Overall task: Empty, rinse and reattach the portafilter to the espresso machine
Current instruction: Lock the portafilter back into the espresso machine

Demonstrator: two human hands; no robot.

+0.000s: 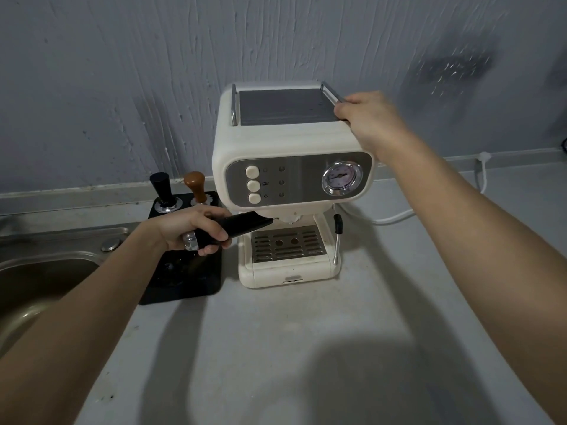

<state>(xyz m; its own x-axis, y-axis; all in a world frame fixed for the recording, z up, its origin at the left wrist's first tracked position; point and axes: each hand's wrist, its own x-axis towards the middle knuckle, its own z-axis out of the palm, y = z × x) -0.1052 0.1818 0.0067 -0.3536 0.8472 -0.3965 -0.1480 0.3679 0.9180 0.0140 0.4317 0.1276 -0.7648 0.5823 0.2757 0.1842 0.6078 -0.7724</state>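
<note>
Your right hand (365, 118) grips the machine (291, 142) top edge; your left hand (190, 230) grips the portafilter (245, 223) handle, with open counter (276, 348) below both.

Likely home kitchen: steel sink (46, 271), espresso machine (291, 179) on countertop (306, 348).

The espresso machine (270, 142) was cream with a silver control panel (297, 179) and a dark grey ribbed top plate (285, 107). The portafilter (242, 225) handle was black, as was the tamping mat (184, 280), which carried one black-handled tamper (161, 187) and one brown-handled tamper (195, 185). The wall (122, 72) was streaked blue-grey.
</note>
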